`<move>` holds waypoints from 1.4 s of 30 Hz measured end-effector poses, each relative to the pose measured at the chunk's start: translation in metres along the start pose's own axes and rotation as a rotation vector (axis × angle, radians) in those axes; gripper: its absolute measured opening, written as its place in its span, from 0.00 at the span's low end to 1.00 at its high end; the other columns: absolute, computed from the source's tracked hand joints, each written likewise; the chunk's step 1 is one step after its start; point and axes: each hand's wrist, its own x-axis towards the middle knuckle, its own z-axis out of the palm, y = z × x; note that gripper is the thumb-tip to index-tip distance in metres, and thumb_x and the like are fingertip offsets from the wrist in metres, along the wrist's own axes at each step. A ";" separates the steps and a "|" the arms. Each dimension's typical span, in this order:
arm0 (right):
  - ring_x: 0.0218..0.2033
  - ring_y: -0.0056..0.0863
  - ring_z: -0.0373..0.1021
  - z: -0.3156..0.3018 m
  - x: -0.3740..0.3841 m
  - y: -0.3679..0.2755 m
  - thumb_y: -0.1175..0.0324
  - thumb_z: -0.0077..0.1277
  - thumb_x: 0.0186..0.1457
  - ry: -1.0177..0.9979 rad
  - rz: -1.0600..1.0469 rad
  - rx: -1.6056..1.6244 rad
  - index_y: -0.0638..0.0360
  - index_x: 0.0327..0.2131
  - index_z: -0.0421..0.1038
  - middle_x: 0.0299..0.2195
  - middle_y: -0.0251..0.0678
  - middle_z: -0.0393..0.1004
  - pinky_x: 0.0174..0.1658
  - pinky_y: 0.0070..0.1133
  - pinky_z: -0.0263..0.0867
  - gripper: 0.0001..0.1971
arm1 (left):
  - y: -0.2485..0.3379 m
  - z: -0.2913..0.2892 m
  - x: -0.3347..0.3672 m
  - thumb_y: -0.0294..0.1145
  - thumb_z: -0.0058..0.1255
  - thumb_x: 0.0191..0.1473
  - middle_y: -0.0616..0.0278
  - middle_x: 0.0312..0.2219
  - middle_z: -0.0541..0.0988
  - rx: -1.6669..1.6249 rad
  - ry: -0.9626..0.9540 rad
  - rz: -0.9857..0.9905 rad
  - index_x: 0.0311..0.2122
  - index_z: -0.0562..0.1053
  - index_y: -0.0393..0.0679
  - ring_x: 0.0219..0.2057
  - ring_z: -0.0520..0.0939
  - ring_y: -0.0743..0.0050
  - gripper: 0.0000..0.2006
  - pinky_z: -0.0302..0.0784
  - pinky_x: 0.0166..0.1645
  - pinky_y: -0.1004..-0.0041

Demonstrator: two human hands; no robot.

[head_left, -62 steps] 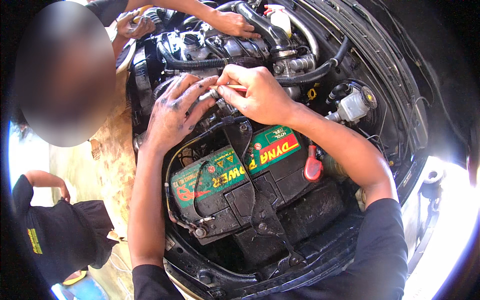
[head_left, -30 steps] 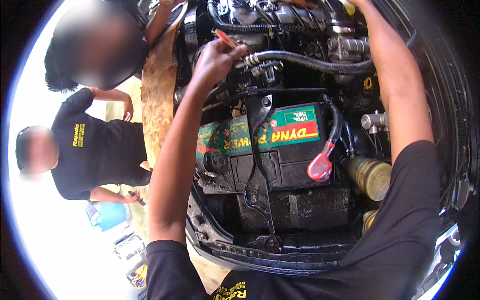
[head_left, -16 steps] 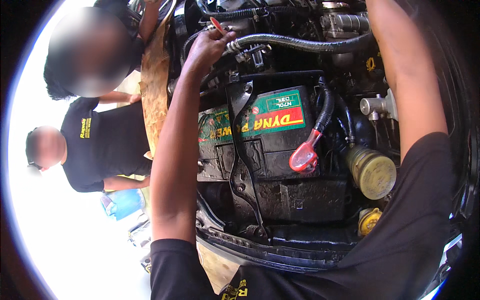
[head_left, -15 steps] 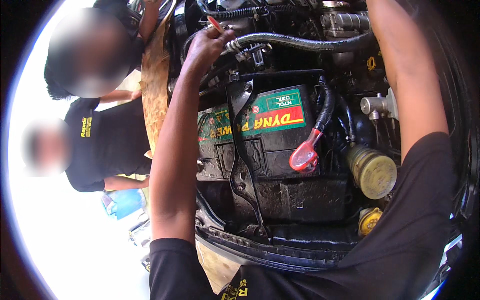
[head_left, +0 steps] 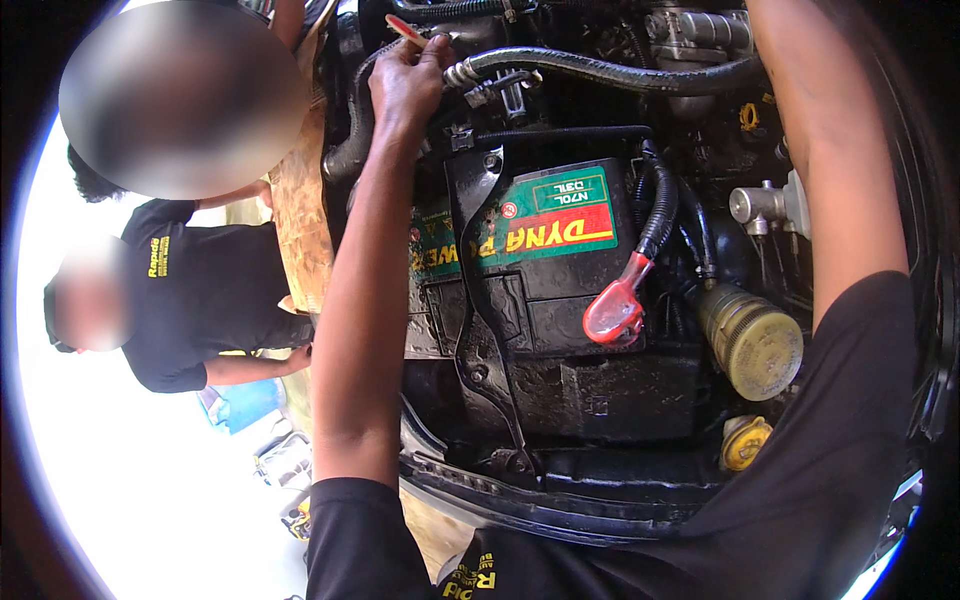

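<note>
My left hand (head_left: 408, 88) is closed on a slim pale-and-red handle (head_left: 404, 30) at the top of the engine bay. The handle's other end is hidden by the hand, so I cannot make out the tool's kind. Right beside the fingers lies a ribbed black hose (head_left: 600, 68) with a metal clamp. My right forearm (head_left: 815, 110) reaches up past the top edge, and its hand is out of sight. Between my arms sits a black car battery (head_left: 565, 300) with a green and red label, under a black metal hold-down bracket (head_left: 480, 250).
A red terminal cover (head_left: 615, 308) rests at the battery's right. Farther right are a yellowish reservoir cap (head_left: 757, 350) and a yellow cap (head_left: 745, 443). Brown sheeting (head_left: 305, 210) covers the left fender. Two people in dark shirts (head_left: 205, 280) stand beyond it.
My left hand has shifted slightly left and up with the handle still in its grip. The view has moved a little, and the nearer co-worker's head has come closer.
</note>
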 end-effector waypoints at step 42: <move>0.19 0.19 0.73 -0.200 -0.273 -0.190 0.58 0.56 0.69 -0.637 0.088 0.670 0.64 0.35 0.76 0.27 0.32 0.76 0.25 0.19 0.70 0.16 | 0.011 0.012 -0.011 0.46 0.62 0.63 0.40 0.36 0.87 -0.134 0.156 0.009 0.43 0.84 0.42 0.42 0.88 0.38 0.16 0.80 0.49 0.49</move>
